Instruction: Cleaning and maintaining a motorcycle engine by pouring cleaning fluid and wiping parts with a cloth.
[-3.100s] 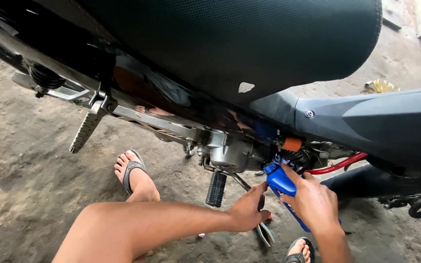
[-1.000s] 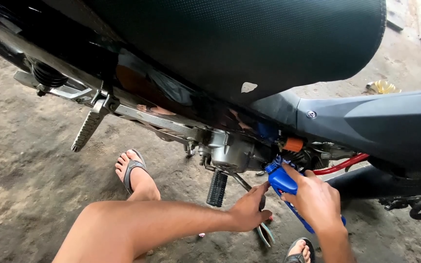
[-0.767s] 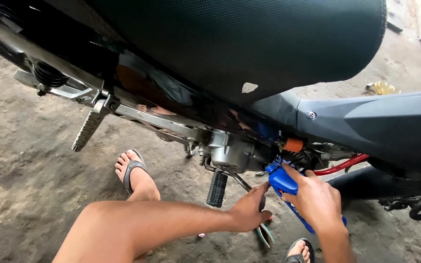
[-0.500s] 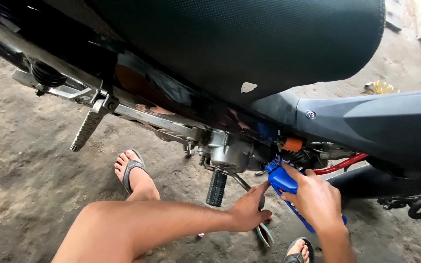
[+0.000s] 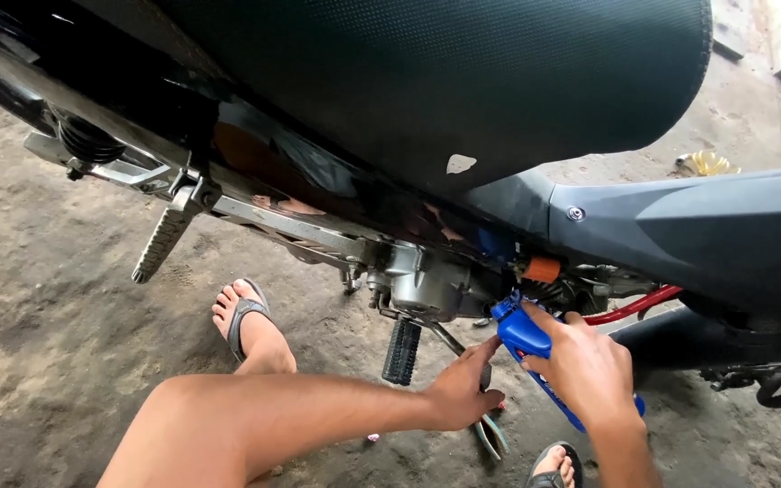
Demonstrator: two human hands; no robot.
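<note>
Crouched beside the motorcycle engine (image 5: pixel 427 287), the person's right hand (image 5: pixel 585 369) has its grip clenched around a blue bottle (image 5: pixel 526 336), tipped so its neck points up into the engine's side just below an orange cap (image 5: pixel 541 269). The left hand (image 5: pixel 463 390) rests loosely curled just beneath the engine, touching the metal lever (image 5: pixel 452 342) beside the black footpeg (image 5: pixel 401 350), grasping nothing.

The person's left hand (image 5: pixel 459 395) reaches forward on an outstretched bare arm, fingers curled, thumb raised. The right hand (image 5: pixel 587 372) clenches just beside it, wrist bent downward.
</note>
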